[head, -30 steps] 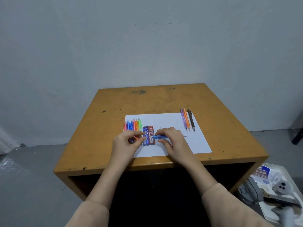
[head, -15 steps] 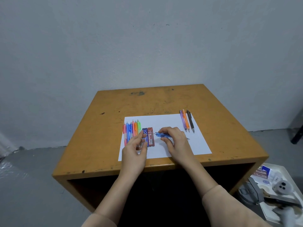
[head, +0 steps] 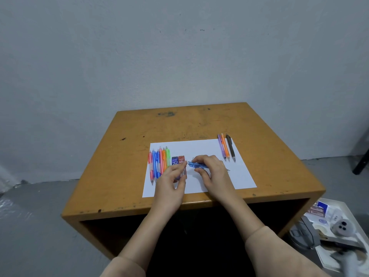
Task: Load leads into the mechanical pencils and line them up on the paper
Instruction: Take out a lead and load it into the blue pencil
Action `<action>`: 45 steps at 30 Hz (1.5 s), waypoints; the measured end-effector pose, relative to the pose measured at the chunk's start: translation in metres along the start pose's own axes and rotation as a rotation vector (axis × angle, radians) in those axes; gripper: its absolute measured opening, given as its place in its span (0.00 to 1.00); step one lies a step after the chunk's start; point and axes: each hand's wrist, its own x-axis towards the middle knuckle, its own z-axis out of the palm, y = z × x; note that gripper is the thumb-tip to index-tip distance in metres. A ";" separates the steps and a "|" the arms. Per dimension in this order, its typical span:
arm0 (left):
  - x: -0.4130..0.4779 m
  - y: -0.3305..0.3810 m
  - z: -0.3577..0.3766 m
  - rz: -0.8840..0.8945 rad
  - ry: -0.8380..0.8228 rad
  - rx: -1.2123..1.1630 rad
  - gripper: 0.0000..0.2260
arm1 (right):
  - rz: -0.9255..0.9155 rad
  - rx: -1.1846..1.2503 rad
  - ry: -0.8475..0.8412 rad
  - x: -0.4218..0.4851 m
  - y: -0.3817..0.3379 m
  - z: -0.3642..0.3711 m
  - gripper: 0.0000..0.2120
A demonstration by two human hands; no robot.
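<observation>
Gripping blue pencil (head: 196, 165) in right hand (head: 214, 172), left hand (head: 171, 182) beside its end

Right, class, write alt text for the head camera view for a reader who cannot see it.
A person's right hand holds a blue mechanical pencil over white paper on a wooden table, the left hand close to its end, over two lead cases. A row of coloured pencils lies at the paper's left, three pencils at its right.
</observation>
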 end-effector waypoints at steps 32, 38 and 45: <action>0.009 -0.046 -0.032 0.282 0.333 -0.055 0.11 | 0.430 0.999 0.228 0.027 -0.074 0.021 0.08; 0.009 -0.049 -0.032 0.320 0.339 -0.048 0.12 | 0.493 1.044 0.204 0.026 -0.070 0.023 0.06; 0.009 -0.049 -0.032 0.297 0.352 -0.065 0.12 | 0.472 0.942 0.154 0.030 -0.056 0.015 0.07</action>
